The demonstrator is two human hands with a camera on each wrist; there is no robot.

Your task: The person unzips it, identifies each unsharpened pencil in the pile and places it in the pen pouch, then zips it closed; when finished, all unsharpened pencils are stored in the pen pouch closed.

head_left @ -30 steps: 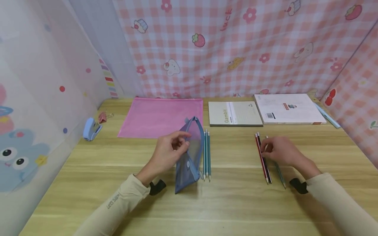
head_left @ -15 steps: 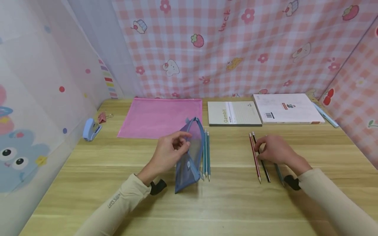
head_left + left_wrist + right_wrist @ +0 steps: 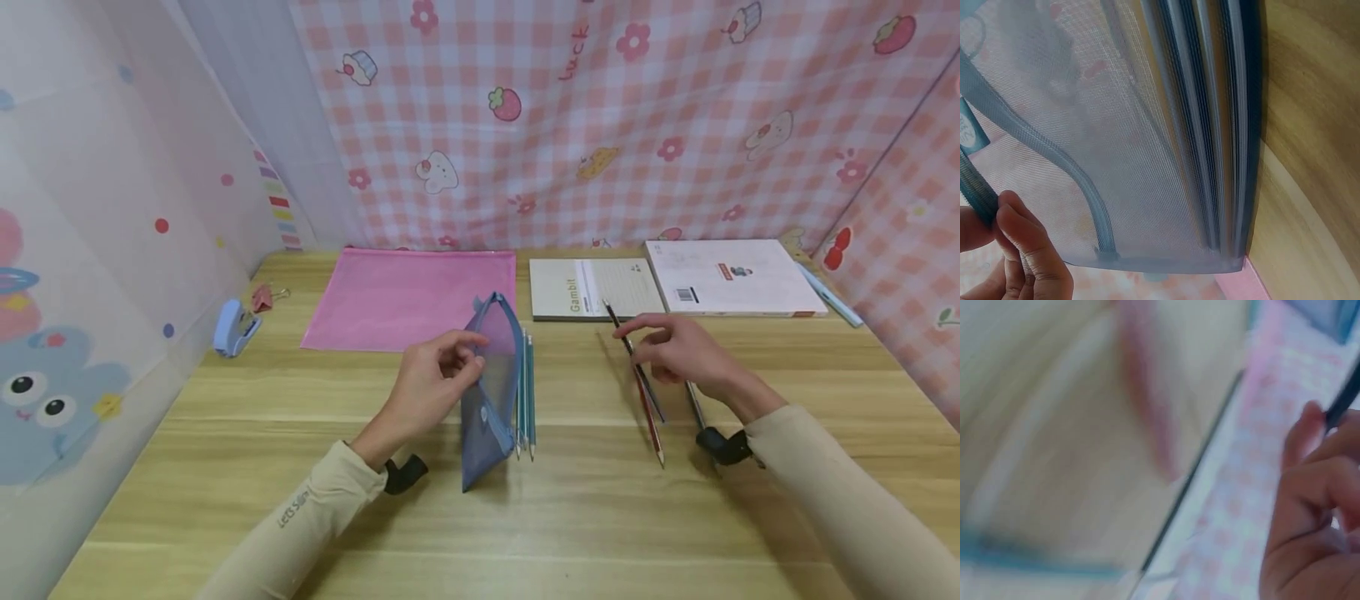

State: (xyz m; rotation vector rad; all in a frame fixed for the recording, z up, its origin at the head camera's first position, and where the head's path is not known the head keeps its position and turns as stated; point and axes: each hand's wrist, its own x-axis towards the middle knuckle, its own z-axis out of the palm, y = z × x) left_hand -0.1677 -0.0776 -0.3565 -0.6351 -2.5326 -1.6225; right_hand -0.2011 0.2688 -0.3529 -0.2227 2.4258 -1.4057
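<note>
My left hand (image 3: 438, 379) pinches the zip edge of the blue mesh pouch (image 3: 491, 392), fingers (image 3: 1025, 250) clamped on it, holding it upright on the worktop (image 3: 600, 517). Just right of those fingers, teal pencils (image 3: 525, 400) lie against the pouch. My right hand (image 3: 678, 350) has its fingers closed on a dark pencil (image 3: 626, 346), lifted and tilted. Below those fingers a red pencil (image 3: 651, 425) lies on the worktop. Beyond them sit a notebook (image 3: 592, 287) and a white book (image 3: 735, 275).
</note>
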